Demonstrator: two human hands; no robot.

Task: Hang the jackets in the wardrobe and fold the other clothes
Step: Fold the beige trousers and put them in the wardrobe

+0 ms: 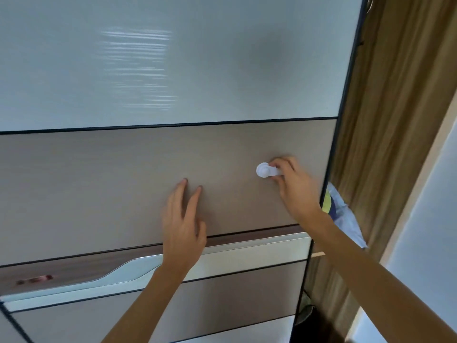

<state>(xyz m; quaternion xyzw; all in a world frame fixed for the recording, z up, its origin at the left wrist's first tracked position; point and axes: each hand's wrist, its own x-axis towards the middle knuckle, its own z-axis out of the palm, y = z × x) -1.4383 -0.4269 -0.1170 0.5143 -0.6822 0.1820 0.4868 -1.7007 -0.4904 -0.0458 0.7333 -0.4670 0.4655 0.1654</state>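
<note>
1. A person's right hand (294,184) pinches the white knob (264,170) on the wardrobe door (123,189).
2. At the knob's 8 o'clock, the left hand (183,226) lies flat on the door, fingers spread.
3. No clothes in view.

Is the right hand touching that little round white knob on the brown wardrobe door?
Touching. The head view shows the right hand with fingers wrapped around the small round white plastic knob on the brown wardrobe door.
</note>
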